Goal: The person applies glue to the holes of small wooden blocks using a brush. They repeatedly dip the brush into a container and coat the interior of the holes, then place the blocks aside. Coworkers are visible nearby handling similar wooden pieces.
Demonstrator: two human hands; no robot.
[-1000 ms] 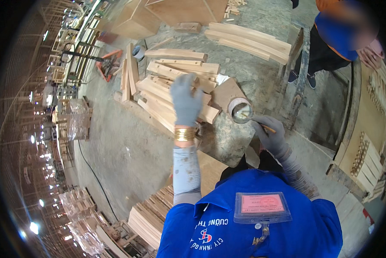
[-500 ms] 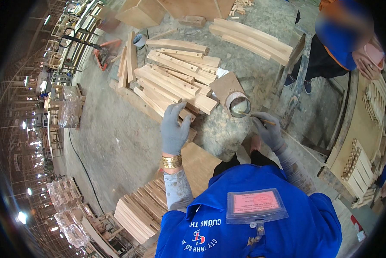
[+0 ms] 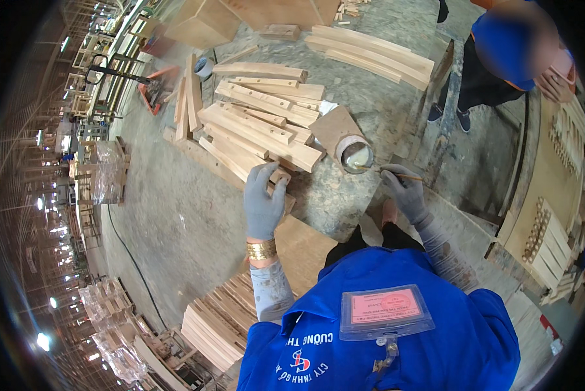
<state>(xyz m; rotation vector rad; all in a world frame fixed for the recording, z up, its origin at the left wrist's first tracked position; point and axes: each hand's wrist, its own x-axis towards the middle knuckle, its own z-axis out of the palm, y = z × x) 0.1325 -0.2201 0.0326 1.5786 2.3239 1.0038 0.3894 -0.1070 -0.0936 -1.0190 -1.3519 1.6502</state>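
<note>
My gloved left hand [image 3: 264,205] has its fingers and thumb around the near end of a wooden slat [image 3: 280,174] at the edge of a loose pile. Part of that slat is hidden by the hand and the wood beside it. In my gloved right hand [image 3: 406,199] is a thin brush [image 3: 406,176] with a brown handle, held almost level. Its tip reaches the rim of a round pot [image 3: 354,144] containing whitish liquid. The pot stands on a brown board [image 3: 335,126] just right of the pile. Several pale slats [image 3: 260,130] in the pile have round holes.
Long boards [image 3: 370,52] lie on the floor ahead. At the right, a co-worker [image 3: 501,58] stands by a bench [image 3: 533,195] carrying wooden parts. Stacked slats [image 3: 214,326] are at my lower left. A red pallet jack [image 3: 150,94] stands farther off.
My left fingers have closed further around the slat's end. The brush has tilted closer to level, with its tip still by the pot. The whole view has shifted slightly.
</note>
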